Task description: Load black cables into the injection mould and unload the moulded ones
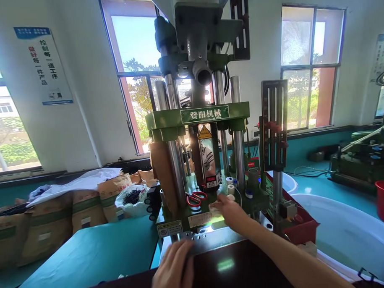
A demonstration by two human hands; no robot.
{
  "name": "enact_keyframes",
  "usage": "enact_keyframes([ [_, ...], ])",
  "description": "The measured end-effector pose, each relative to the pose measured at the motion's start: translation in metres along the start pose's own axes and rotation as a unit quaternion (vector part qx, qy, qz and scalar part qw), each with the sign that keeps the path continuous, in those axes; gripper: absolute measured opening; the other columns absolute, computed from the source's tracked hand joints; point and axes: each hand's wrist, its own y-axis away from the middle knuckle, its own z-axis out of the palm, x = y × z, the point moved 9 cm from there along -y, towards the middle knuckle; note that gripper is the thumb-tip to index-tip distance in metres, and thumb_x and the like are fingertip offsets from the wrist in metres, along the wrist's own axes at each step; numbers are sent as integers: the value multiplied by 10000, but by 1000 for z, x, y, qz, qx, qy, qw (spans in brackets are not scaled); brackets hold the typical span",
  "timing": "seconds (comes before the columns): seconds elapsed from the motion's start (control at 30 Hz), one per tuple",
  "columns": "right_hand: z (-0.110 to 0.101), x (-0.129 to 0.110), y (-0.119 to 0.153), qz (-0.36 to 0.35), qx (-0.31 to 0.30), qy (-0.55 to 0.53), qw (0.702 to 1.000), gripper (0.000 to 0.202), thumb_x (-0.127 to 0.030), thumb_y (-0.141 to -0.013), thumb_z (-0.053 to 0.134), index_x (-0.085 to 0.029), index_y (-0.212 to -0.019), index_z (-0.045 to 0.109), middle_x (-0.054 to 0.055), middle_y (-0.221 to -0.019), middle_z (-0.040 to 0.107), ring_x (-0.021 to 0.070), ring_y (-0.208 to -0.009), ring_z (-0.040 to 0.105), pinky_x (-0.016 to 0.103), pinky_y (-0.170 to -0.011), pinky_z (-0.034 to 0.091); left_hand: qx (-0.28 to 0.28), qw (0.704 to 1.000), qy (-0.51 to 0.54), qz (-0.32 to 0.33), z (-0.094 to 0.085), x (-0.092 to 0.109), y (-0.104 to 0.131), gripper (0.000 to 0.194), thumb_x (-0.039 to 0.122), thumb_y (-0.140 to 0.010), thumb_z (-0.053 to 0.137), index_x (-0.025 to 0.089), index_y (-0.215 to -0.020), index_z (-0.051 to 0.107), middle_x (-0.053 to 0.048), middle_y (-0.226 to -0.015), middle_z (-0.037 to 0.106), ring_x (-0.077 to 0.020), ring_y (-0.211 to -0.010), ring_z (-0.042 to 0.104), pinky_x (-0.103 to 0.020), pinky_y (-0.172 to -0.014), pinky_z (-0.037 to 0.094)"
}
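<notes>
My right hand (229, 210) reaches over the bed of the green press (197, 115), with fingers closed around a small pale thing that I cannot make out. Just behind that hand stand several small white spools (230, 188). Red-handled scissors (196, 199) lie on the bed to its left. My left hand (173, 268) is low in front, slightly blurred, with fingers extended over the dark tabletop (230, 264). Its fingertips are close to the metal plate (214, 240) along the front of the press; contact is unclear. I see nothing held in it.
Steel columns (176, 161) rise from the press bed. A teal table (110, 252) extends to the left, with brown paper sacks (50, 224) and a plastic bag of dark pieces (131, 197) behind it. On the right are a red bin (300, 230) and a large white tub (349, 222).
</notes>
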Motion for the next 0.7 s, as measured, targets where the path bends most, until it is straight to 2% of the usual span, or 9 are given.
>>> enact_keyframes([
  [0.07, -11, 17, 3, 17, 5, 35, 999, 274, -75, -794, 454, -157, -977, 641, 111, -990, 576, 232, -957, 506, 355, -815, 411, -140, 987, -58, 44, 62, 9, -39, 331, 184, -848, 362, 240, -1138, 511, -42, -1150, 584, -189, -1085, 511, -342, -924, 458],
  [0.13, -17, 23, 2, 14, -2, 67, 998, 234, -131, -838, 433, -133, -918, 653, 135, -942, 593, 264, -969, 488, 387, -810, 398, -225, 963, -145, 30, 107, 3, -73, 354, 262, -863, 363, 190, -1191, 474, -73, -1265, 499, -231, -1157, 443, -378, -961, 418],
  [0.23, -18, 25, -9, 41, -14, 90, 995, 243, -125, -846, 418, -130, -922, 649, 138, -925, 609, 255, -943, 502, 354, -759, 409, -262, 948, -183, 5, 138, -9, -102, 437, 381, -856, 373, 89, -1153, 502, -154, -1151, 558, -309, -1115, 456, -461, -929, 415],
  [0.33, -13, 28, -22, 108, -3, 82, 991, 282, -62, -821, 381, -75, -900, 651, 189, -903, 605, 288, -919, 520, 360, -674, 412, -306, 932, -193, -6, 152, -24, -106, 488, 441, -792, 470, 96, -1133, 517, -153, -1144, 553, -345, -1108, 450, -468, -869, 445],
  [0.43, -3, 27, -31, 138, 0, 66, 988, 303, -34, -786, 374, -52, -912, 649, 214, -916, 597, 300, -912, 527, 374, -670, 402, -347, 917, -196, -20, 156, -39, -108, 522, 417, -674, 612, 159, -1116, 509, -124, -1206, 493, -323, -1057, 500, -398, -755, 494],
  [0.5, 3, 26, -34, 132, -7, 51, 990, 298, -43, -757, 407, -62, -935, 645, 199, -941, 597, 288, -933, 520, 376, -720, 391, -379, 905, -191, -24, 158, -45, -111, 425, 376, -635, 645, 193, -1006, 549, -89, -1153, 515, -256, -918, 579, -330, -674, 498],
  [0.57, 7, 28, -34, 120, -17, 34, 992, 304, -63, -731, 436, -90, -954, 641, 170, -962, 598, 268, -935, 516, 362, -753, 379, -401, 897, -185, -14, 158, -47, -116, 261, 332, -657, 620, 210, -882, 570, -41, -1043, 560, -190, -801, 606, -281, -639, 484],
  [0.63, 7, 31, -30, 110, -26, 19, 993, 314, -82, -710, 453, -127, -958, 640, 137, -976, 601, 258, -922, 516, 352, -751, 372, -401, 896, -192, 0, 153, -44, -120, 180, 282, -698, 567, 211, -864, 563, -31, -993, 575, -183, -788, 608, -282, -644, 481],
  [0.7, 4, 32, -23, 98, -30, 11, 995, 309, -101, -712, 452, -153, -948, 643, 113, -978, 610, 271, -933, 508, 369, -748, 363, -388, 897, -210, 19, 145, -36, -120, 205, 231, -726, 517, 209, -927, 547, -54, -1024, 570, -218, -819, 605, -330, -645, 492],
])
